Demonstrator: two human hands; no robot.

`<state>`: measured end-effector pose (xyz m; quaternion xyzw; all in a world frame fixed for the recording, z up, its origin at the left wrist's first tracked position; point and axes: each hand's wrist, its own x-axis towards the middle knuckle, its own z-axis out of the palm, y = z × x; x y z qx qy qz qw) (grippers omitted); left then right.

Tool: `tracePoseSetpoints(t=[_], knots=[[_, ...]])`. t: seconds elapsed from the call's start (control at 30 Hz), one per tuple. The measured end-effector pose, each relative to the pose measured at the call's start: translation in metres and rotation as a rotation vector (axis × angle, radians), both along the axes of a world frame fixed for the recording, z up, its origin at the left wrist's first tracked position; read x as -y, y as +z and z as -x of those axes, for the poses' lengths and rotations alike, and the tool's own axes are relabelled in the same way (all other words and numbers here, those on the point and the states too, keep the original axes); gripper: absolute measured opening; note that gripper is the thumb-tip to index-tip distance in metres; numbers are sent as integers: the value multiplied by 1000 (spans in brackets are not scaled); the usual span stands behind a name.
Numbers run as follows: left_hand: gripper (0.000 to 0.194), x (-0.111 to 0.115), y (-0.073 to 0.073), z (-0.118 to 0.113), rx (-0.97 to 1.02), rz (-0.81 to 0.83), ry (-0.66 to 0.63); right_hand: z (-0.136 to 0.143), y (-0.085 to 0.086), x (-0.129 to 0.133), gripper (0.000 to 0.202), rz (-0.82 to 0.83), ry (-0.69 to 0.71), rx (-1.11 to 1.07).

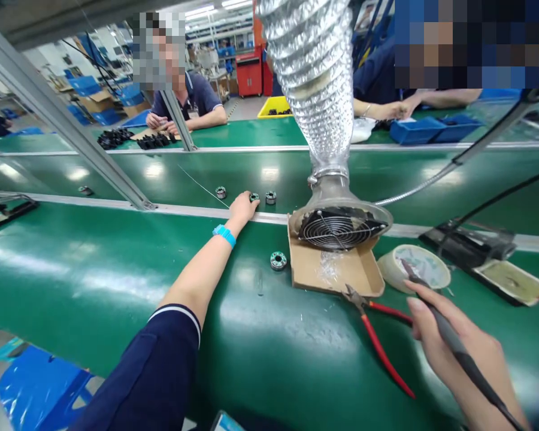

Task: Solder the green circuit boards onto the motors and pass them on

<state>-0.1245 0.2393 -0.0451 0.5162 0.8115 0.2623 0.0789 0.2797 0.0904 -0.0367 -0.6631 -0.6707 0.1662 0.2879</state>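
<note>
My left hand (244, 208), a blue band on its wrist, reaches to the green belt and has its fingers closed around a small round motor stator (254, 197). Two more stators, one on the left (221, 192) and one on the right (270, 197), stand close by. Another stator (278, 260) lies on the near bench. My right hand (462, 347) grips a soldering iron (447, 331) with a dark handle, its front end over a round tub (415, 267). Red-handled cutting pliers (372, 335) lie beside it, jaws against a cardboard tray (336, 272).
A foil extraction duct (318, 78) ends in a fan hood (341, 224) above the tray. A black stand with a sponge (514, 280) sits on the right. A metal post (67, 108) slants up on the left. Two co-workers sit across the belt near blue bins (435, 129).
</note>
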Motion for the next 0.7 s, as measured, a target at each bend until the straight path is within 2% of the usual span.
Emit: tracePoseSetpoints(t=[0.07, 0.13, 0.23, 0.3, 0.37, 0.47, 0.57, 0.7], knots=[[56, -1, 5, 13, -27, -16, 41, -2, -2, -1, 53, 99, -31, -57], [62, 1, 13, 34, -58, -40, 123, -2, -8, -1, 54, 103, -45, -101], [47, 7, 25, 69, -78, -14, 219, -1, -19, -2, 51, 34, -63, -138], [39, 12, 31, 86, -83, 24, 209, -6, -26, -4, 48, -3, -44, -153], [36, 17, 34, 92, -97, 41, 168, -15, -33, -6, 43, -28, -10, -152], [37, 26, 35, 79, -127, 40, 84, -28, -41, -8, 41, -44, 42, -89], [39, 30, 31, 50, -158, 60, -26, -28, -43, -7, 45, -89, 69, -56], [46, 17, 18, 12, -210, 119, -64, -16, -39, -3, 48, -140, 73, -69]])
